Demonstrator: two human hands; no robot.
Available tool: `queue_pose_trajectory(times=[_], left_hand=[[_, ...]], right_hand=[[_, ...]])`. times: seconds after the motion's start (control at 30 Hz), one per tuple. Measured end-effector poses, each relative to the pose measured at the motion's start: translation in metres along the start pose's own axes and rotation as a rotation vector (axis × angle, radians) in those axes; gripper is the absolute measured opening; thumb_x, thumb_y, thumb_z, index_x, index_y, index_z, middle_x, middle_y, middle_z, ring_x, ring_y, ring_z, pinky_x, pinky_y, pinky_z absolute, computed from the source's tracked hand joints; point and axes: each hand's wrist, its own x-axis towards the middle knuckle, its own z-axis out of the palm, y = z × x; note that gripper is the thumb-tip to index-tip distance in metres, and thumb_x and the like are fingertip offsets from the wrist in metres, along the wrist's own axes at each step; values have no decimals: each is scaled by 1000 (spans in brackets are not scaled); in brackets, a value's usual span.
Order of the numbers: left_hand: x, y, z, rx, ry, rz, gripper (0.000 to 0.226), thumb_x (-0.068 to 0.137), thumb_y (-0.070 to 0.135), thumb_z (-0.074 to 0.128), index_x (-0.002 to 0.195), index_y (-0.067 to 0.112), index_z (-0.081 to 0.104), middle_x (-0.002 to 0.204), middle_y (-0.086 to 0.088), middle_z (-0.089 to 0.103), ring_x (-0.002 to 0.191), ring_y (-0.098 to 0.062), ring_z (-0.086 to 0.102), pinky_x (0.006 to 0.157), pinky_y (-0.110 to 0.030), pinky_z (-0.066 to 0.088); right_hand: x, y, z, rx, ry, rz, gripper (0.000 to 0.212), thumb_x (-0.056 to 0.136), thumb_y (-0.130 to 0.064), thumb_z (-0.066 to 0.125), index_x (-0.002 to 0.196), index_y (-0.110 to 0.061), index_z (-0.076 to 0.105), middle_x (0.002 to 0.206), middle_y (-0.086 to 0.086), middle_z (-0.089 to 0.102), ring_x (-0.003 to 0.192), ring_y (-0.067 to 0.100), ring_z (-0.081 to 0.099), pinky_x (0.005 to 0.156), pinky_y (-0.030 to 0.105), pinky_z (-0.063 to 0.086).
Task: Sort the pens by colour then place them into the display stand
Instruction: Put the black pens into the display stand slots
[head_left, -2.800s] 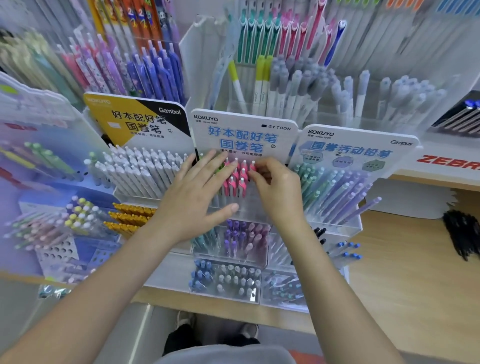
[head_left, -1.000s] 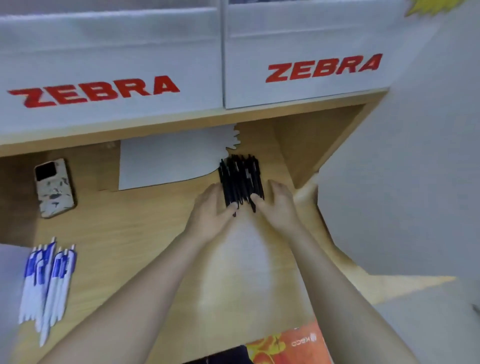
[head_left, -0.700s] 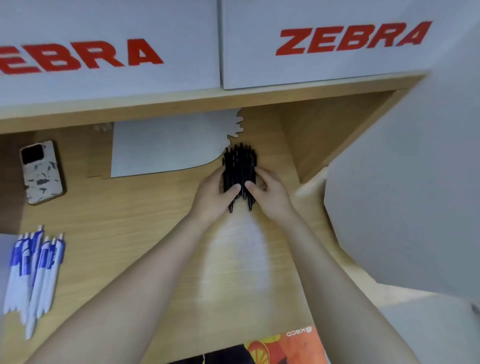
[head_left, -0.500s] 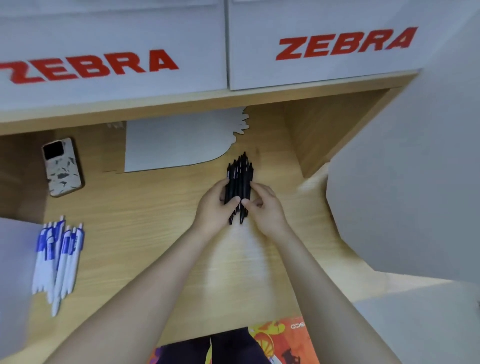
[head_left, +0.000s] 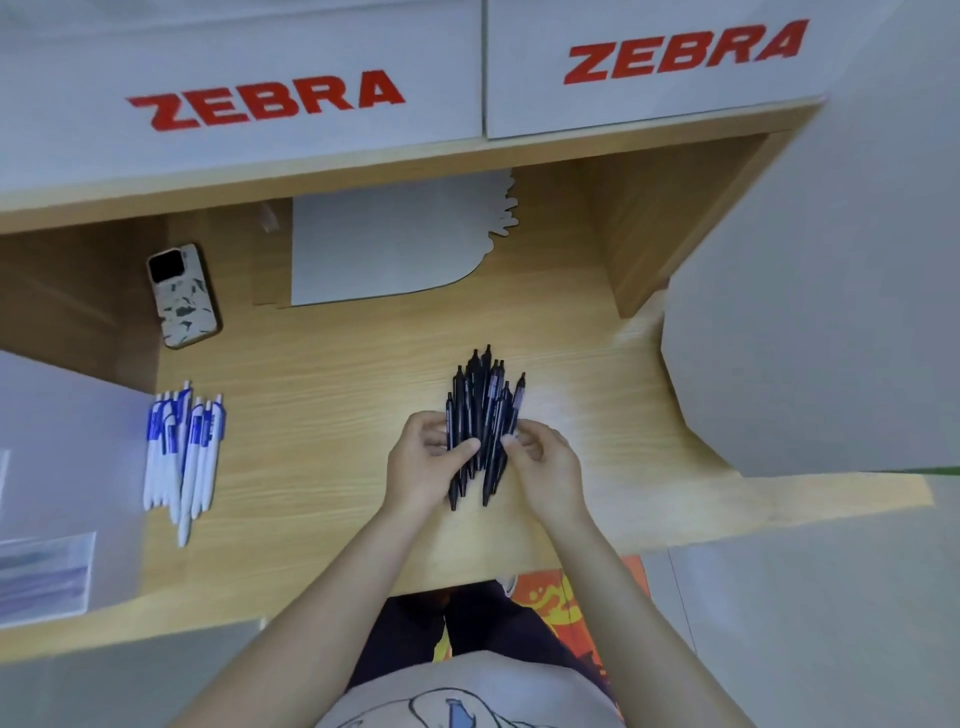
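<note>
Wooden shelf (head_left: 322, 374), black pens (head_left: 480, 415) bunched between both hands, left grip (head_left: 423, 462) and right grip (head_left: 545, 462) apparently pinching them

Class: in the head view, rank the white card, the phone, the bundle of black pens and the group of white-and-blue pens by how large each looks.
1. white card
2. bundle of black pens and white-and-blue pens: alike, unranked
3. phone
</note>
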Motion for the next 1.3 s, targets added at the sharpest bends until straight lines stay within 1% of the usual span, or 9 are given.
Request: queue_pose_trajectory(times=[0.1, 0.23, 0.33, 0.43, 0.73, 0.9, 1.0, 1.07, 1.3], left_hand=[[8, 8, 1, 27, -20, -52, 60, 80, 35, 83, 130, 22, 52, 96, 8, 61, 85, -1, 59, 70, -20, 45], [19, 18, 3, 87, -39, -103, 53, 80, 41, 81, 121, 18, 57, 97, 9, 62, 84, -7, 59, 68, -22, 44], [29, 20, 4, 104, -68, -153, 54, 76, 43, 84, 115, 13, 62, 103, 3, 67, 91, -14, 64, 78, -28, 52], [33, 20, 1, 92, -115, -184, 49, 74, 40, 86, 110, 15, 65, 102, 1, 70, 94, -18, 67, 88, -36, 55], [18, 18, -17, -149, -111, -250, 29, 85, 12, 78, 110, 8, 63, 98, -6, 72, 73, -13, 67, 53, -23, 52], [9, 11, -38, -187, -165, -295, 23, 92, 13, 71, 113, 6, 65, 100, -15, 75, 74, -23, 69, 59, -27, 59], [0, 20, -50, -204, -240, -253, 9, 94, 15, 67, 103, 13, 67, 95, -4, 76, 74, -9, 70, 70, -24, 59], [-10, 32, -57, -243, -309, -225, 8, 95, 16, 66, 103, 13, 66, 90, -5, 74, 76, -16, 69, 79, -36, 59], [-59, 80, -75, -361, -510, -45, 23, 96, 12, 63, 119, 9, 64, 89, -3, 71, 76, -17, 67, 68, -32, 56]], right_hand=[[11, -6, -1, -16, 3, 43, 37, 94, -29, 65, 127, -12, 61, 95, -1, 64, 86, 11, 58, 79, 22, 42], [22, -10, 5, -8, -35, 73, 24, 91, -27, 69, 112, -18, 63, 94, 3, 68, 86, 16, 63, 69, 19, 43], [28, -9, 9, 15, -50, 89, 17, 90, -24, 70, 105, -19, 62, 85, -3, 66, 80, 12, 62, 68, 16, 45], [32, -7, 11, 56, -77, 130, 16, 89, -21, 72, 103, -19, 63, 82, -5, 66, 80, 14, 66, 78, 28, 56], [33, -2, 12, 51, -55, 145, 21, 87, -20, 73, 106, -15, 66, 84, -3, 64, 87, 19, 68, 85, 42, 58], [31, -6, 8, 14, -58, 145, 25, 88, -21, 73, 110, -13, 66, 85, 1, 66, 82, 23, 68, 85, 45, 57], [23, -15, -4, -17, -29, 106, 28, 90, -24, 69, 115, -13, 65, 88, 2, 66, 82, 24, 67, 87, 41, 55], [10, -31, -13, 2, -14, 66, 24, 93, -24, 66, 114, -12, 67, 89, 1, 67, 76, 20, 66, 79, 33, 56], [-38, -101, -33, 274, -287, -59, 26, 93, -30, 66, 87, -5, 71, 68, 4, 61, 61, 13, 52, 58, 28, 44]])
